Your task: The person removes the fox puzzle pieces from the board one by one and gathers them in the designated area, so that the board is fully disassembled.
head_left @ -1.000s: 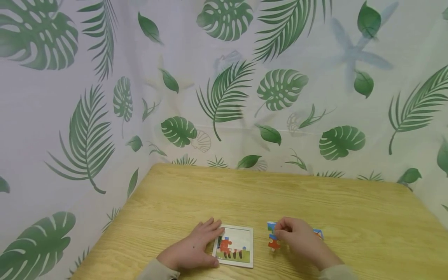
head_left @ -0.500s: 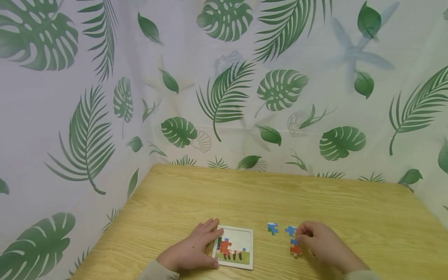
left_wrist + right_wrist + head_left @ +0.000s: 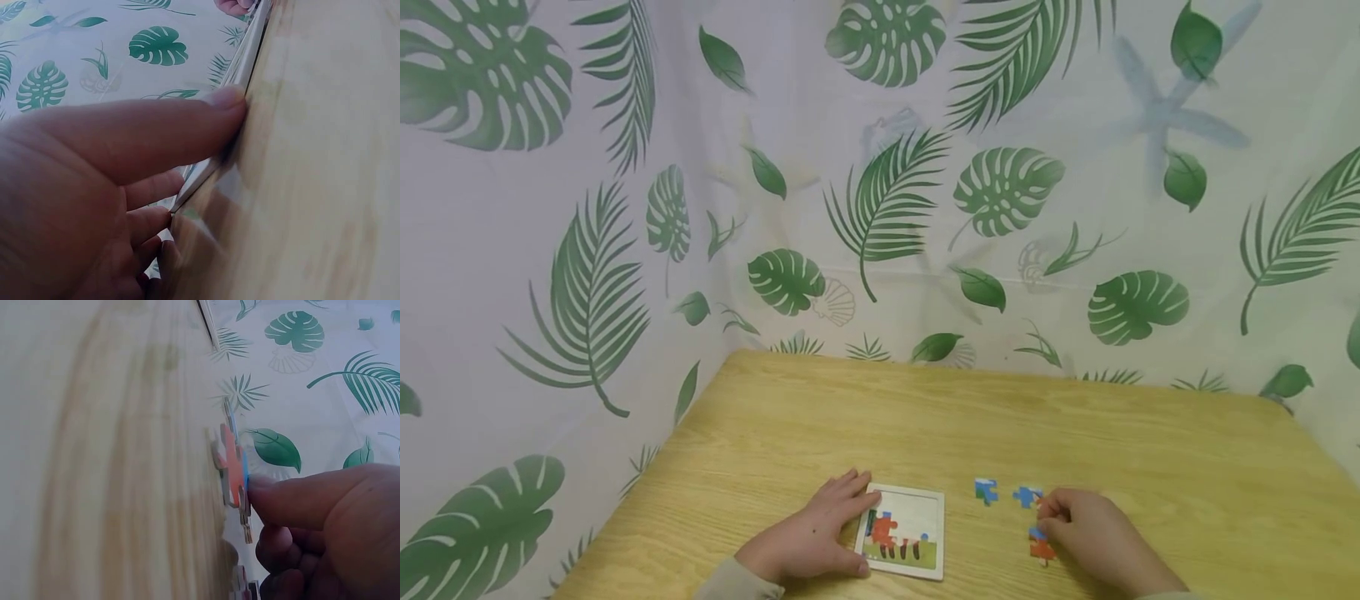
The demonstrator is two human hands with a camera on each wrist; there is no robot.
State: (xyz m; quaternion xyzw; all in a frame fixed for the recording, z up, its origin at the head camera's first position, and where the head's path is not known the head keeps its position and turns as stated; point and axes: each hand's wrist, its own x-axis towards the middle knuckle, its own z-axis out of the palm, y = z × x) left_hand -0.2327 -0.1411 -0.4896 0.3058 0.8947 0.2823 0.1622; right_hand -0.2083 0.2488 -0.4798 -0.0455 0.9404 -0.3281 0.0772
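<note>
A square white-framed jigsaw puzzle tray [image 3: 941, 533] lies on the table, with red, green and brown picture parts along its bottom and left. My left hand [image 3: 812, 533] rests at the tray's left side, fingers and thumb spread along its edge; in the left wrist view the thumb [image 3: 187, 128] touches the frame. To the right, my right hand [image 3: 1093, 533] pinches a red and blue puzzle piece [image 3: 1042, 550], seen tilted in the right wrist view, where the thumb [image 3: 294, 497] meets its blue part. Beyond it lie a blue piece [image 3: 1024, 497] and a blue-green piece [image 3: 986, 490].
The wood-grain table [image 3: 880, 417] reaches back to a white curtain [image 3: 700, 125] printed with green leaves. More piece edges [image 3: 240, 584] show low in the right wrist view, partly hidden by the right hand.
My right hand has moved right and slightly nearer with the red and blue piece, away from the blue-green piece. The blue piece has come into view. The left hand and tray stay put.
</note>
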